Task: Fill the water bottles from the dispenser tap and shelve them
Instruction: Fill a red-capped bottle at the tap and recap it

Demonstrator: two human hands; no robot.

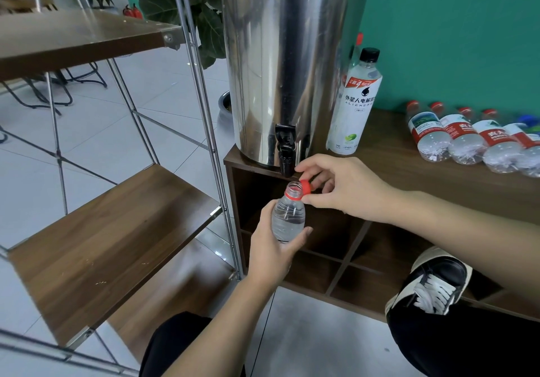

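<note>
Bottle [288,218] in left hand [273,255] — cap [305,187] pinched in right hand [344,185]

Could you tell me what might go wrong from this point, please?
1. The bottle is open and holds water; the left hand tilting it could spill some.
2. The right hand only pinches the cap beside the neck, so it might slip and drop.
</note>
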